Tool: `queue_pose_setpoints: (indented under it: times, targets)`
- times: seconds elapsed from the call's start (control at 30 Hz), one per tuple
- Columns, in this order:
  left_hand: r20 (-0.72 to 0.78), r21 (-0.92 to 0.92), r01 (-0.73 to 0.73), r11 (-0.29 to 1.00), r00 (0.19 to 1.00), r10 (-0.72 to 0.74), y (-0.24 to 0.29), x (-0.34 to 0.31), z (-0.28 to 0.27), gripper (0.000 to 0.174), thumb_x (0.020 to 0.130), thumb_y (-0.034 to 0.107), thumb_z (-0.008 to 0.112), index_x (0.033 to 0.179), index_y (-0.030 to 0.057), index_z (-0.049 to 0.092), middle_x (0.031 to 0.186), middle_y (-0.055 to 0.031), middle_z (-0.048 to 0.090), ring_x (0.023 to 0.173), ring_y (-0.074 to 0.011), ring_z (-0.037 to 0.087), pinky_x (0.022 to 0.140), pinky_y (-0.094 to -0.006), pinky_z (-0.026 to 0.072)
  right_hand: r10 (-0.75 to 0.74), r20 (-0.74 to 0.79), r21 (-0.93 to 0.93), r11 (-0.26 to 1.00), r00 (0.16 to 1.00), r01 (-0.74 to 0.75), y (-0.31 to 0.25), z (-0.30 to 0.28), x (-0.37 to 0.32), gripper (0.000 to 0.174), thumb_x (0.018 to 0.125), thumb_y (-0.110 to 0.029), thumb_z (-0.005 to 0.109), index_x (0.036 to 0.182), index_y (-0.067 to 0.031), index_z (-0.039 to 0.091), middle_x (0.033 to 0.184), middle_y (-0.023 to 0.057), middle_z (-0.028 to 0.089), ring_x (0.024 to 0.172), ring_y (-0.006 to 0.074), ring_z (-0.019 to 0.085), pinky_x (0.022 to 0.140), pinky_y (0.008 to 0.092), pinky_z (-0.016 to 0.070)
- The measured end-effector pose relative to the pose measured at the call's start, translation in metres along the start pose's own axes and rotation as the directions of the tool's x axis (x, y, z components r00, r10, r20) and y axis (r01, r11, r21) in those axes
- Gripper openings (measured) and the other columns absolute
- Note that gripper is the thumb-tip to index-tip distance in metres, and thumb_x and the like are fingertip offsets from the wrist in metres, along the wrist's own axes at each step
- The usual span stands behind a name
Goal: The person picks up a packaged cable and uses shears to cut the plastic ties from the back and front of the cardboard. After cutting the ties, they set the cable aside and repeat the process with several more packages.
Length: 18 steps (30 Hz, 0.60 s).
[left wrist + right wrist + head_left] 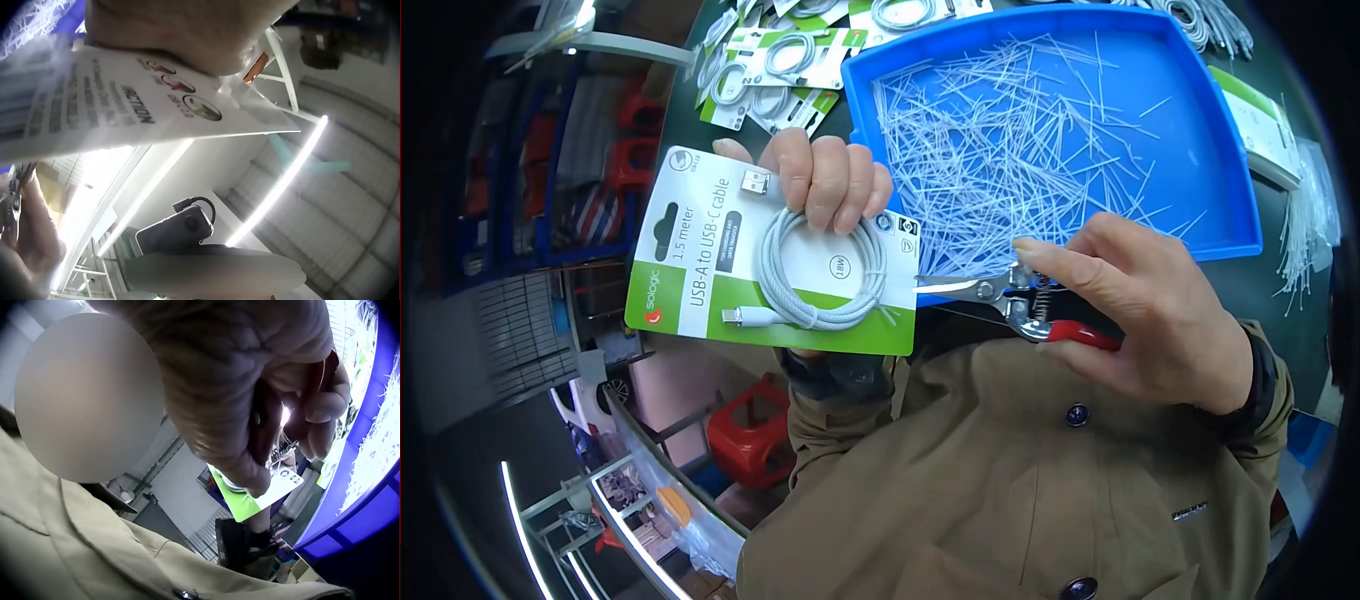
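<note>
My left hand grips the top edge of a white and green retail card, its fingers folded over the front. A coiled light-grey USB-A to USB-C cable is fastened to the card, with thin clear tie tails at its lower right. In the left wrist view, the printed back of the card fills the upper left. My right hand holds spring-loaded pruning shears with red handles. Their blades point left, the tips right at the card's right edge. In the right wrist view, fingers wrap the red handles.
A blue tray behind the hands holds a heap of thin clear plastic strips. Several carded cables lie at the back left. More strips hang at the right table edge. A red stool stands below left.
</note>
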State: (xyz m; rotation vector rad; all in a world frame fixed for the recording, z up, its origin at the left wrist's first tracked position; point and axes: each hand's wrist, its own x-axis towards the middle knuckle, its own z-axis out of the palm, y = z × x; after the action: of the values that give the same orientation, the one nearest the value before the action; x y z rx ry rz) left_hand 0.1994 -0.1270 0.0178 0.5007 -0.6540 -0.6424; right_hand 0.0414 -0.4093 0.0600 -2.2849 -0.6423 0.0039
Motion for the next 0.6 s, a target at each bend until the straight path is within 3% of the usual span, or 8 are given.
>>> queue_pose_setpoints:
  times: [0.03,0.37,0.47,0.57,0.6]
  targets:
    - [0.074,-0.009,0.030,1.000,0.997,-0.029,0.001,0.001,-0.003,0.065,0.118,0.055,0.015,0.091,0.0115,0.055,0.075,-0.0035,0.052,0.075,-0.0186,0.049,0.079,-0.0376,0.0444,-0.002,0.025,0.004,1.000,1.000,0.002,-0.001,0.003,0.004,0.088,0.066,-0.008,0.092,0.148,-0.0125,0.062,0.096,0.0120,0.063,0.080,0.0292,0.063,0.069,0.0411,0.0524]
    - [0.107,0.002,0.050,0.999,0.993,-0.050,0.003,0.001,-0.007,0.071,0.116,0.062,0.014,0.093,0.0123,0.059,0.080,-0.0046,0.058,0.079,-0.0198,0.055,0.080,-0.0392,0.0471,-0.013,0.048,0.095,0.995,0.999,0.008,0.004,0.012,0.012,0.084,0.070,-0.013,0.091,0.149,-0.0110,0.062,0.093,0.0124,0.062,0.078,0.0289,0.062,0.066,0.0412,0.0520]
    - [0.170,0.127,0.051,0.991,0.983,-0.073,0.009,0.007,-0.010,0.072,0.114,0.066,0.014,0.094,0.0129,0.059,0.082,-0.0047,0.060,0.079,-0.0196,0.056,0.081,-0.0394,0.0471,-0.010,0.047,0.131,0.991,0.999,0.004,0.004,0.014,0.012,0.081,0.072,-0.013,0.091,0.148,-0.0099,0.063,0.093,0.0130,0.063,0.076,0.0286,0.062,0.065,0.0410,0.0518]
    - [0.157,0.296,0.053,0.954,0.982,-0.103,0.015,0.012,0.002,0.062,0.116,0.059,0.027,0.085,0.0136,0.056,0.074,-0.0025,0.055,0.076,-0.0164,0.051,0.080,-0.0362,0.0451,0.007,0.082,0.173,0.985,0.997,-0.021,0.003,0.012,0.013,0.080,0.072,-0.014,0.091,0.147,-0.0092,0.063,0.093,0.0129,0.063,0.075,0.0278,0.062,0.064,0.0401,0.0511]
    - [0.223,0.340,0.049,0.939,0.966,-0.131,0.022,0.014,-0.006,0.064,0.115,0.062,0.026,0.087,0.0132,0.057,0.077,-0.0036,0.057,0.078,-0.0171,0.052,0.081,-0.0368,0.0456,0.010,0.081,0.175,0.984,0.997,-0.024,0.004,0.012,0.012,0.079,0.072,-0.014,0.091,0.147,-0.0090,0.063,0.092,0.0126,0.063,0.074,0.0274,0.062,0.064,0.0398,0.0506]
